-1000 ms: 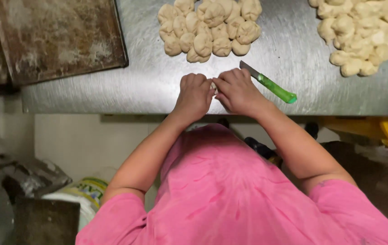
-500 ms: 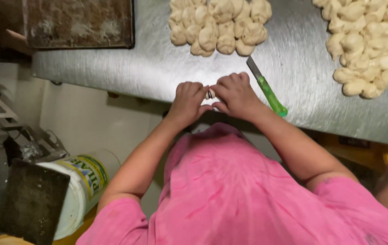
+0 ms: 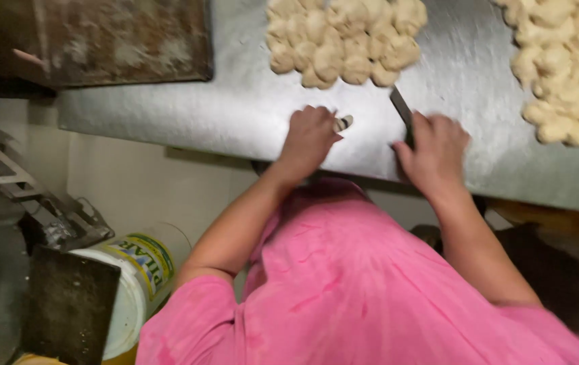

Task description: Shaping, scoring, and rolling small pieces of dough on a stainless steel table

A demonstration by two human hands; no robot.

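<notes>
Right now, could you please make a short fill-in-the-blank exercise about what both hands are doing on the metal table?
1. The right hand covers the handle of a ____, whose dark blade points at the nearer dough pile.
2. The left hand pinches a small piece of ____ at its fingertips.
3. Both hands rest on a ____ table.
4. The dark baking tray lies to the person's ____.

Missing words: knife; dough; metal; left

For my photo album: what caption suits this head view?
Left hand pinches a dough piece; right hand covers a knife on the steel table.
</notes>
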